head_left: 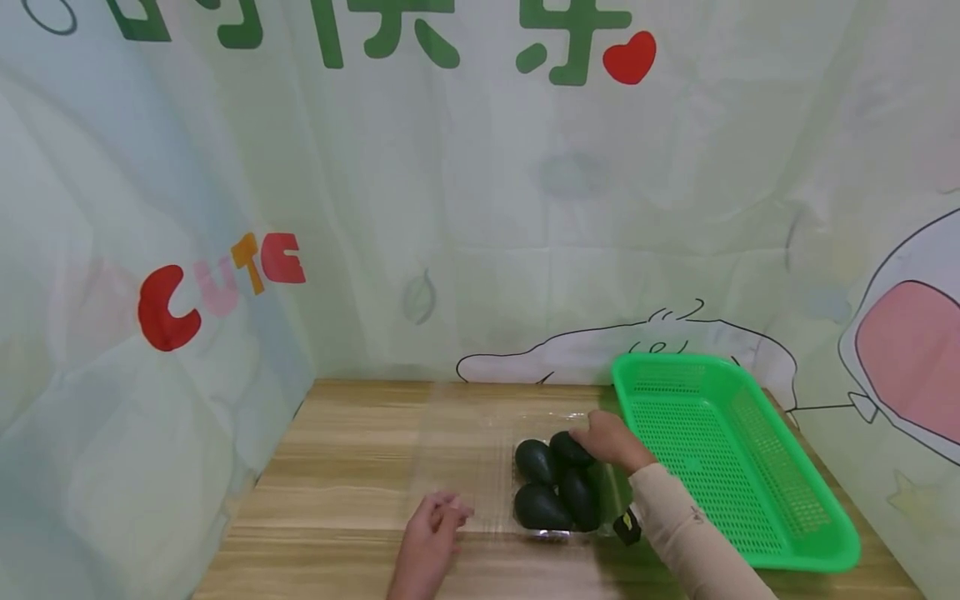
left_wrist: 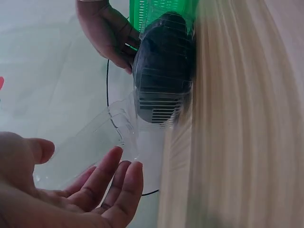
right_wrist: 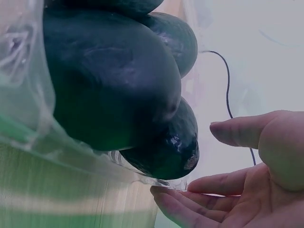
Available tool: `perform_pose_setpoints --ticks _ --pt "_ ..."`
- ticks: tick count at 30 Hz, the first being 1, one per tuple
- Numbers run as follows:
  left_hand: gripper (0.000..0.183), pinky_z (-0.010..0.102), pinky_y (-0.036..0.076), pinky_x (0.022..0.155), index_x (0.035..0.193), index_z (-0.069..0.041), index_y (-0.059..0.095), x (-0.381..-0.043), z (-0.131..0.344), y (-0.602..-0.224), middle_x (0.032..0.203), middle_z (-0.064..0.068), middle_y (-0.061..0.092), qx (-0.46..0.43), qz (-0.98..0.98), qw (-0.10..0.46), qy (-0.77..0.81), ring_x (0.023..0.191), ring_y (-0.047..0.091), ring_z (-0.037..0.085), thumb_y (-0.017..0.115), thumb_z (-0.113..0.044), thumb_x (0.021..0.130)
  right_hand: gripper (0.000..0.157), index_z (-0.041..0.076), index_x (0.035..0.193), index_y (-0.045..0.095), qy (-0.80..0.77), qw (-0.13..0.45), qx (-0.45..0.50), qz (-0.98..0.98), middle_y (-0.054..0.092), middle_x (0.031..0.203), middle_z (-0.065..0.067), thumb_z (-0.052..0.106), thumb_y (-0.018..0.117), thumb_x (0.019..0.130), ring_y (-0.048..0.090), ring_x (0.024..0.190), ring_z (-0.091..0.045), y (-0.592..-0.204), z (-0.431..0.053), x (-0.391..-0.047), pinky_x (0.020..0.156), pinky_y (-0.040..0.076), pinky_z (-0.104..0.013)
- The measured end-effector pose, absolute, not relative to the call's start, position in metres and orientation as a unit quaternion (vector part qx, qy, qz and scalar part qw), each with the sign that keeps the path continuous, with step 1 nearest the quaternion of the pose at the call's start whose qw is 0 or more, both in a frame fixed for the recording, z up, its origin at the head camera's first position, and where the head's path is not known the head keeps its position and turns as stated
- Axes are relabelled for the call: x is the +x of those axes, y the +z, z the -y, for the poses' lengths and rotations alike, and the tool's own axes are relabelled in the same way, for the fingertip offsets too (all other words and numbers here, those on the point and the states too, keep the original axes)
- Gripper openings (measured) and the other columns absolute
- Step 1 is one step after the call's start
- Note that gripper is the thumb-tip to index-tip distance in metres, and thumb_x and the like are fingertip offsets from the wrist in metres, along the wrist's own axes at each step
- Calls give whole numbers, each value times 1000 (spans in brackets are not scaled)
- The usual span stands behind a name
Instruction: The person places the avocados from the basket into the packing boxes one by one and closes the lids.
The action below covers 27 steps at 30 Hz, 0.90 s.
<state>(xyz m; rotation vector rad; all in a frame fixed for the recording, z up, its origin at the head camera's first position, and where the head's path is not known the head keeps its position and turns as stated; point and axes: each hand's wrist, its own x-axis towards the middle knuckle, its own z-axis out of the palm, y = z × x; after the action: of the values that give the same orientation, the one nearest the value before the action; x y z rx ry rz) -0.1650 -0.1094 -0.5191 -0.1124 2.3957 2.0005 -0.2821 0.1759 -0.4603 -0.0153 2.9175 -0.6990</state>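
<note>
Several dark green avocados (head_left: 542, 507) lie close together in a clear plastic clamshell box (head_left: 550, 535). Its transparent lid (head_left: 461, 450) is folded out to the left. My right hand (head_left: 617, 440) is at the far right corner of the box, beside the farthest avocado (head_left: 567, 450). In the right wrist view its thumb stands apart from that fruit, and the fingertips (right_wrist: 164, 194) meet the box's edge. My left hand (head_left: 432, 527) is by the lid's near side, fingers loosely bent. The left wrist view shows its thumb apart from the fingers, with the lid (left_wrist: 97, 137) beyond them.
To the right of the box stands a green perforated plastic basket (head_left: 836, 533). A small black and yellow object (head_left: 627, 527) is by my right wrist. Printed fabric (head_left: 480, 208) hangs behind the wooden table (head_left: 352, 467).
</note>
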Motion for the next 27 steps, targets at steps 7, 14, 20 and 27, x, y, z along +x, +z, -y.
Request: perform_pose_setpoints --ticks 7,14,20,27 --pt "54 39 54 80 127 -12 58 -164 100 -504 105 -1 67 4 -835 -18 551 110 59 23 55 -54 92 43 -16 109 58 -211 42 -30 -976 64 103 -27 24 58 92 60 81 -28 -461 -175 -283 72 50 -45" --pt "48 23 53 71 125 -11 61 -168 88 -504 107 0 62 58 -849 -79 519 107 60 22 64 -44 89 50 -17 121 53 -218 58 -25 -974 59 120 -31 24 57 94 61 100 -35 -462 -176 -283 82 51 -48" --pt "57 39 54 82 126 -11 60 -169 78 -507 114 1 58 78 -872 -110 471 108 58 21 63 -52 86 51 -15 124 52 -230 64 -13 -971 57 123 -30 25 57 94 60 101 -34 -462 -176 -283 85 50 -49" --pt "67 50 45 99 142 -22 46 -173 66 -509 139 3 48 114 -891 -104 427 125 51 28 65 -51 85 52 -15 128 50 -238 64 -17 -969 55 128 -30 26 55 96 57 112 -40 -463 -180 -282 90 48 -52"
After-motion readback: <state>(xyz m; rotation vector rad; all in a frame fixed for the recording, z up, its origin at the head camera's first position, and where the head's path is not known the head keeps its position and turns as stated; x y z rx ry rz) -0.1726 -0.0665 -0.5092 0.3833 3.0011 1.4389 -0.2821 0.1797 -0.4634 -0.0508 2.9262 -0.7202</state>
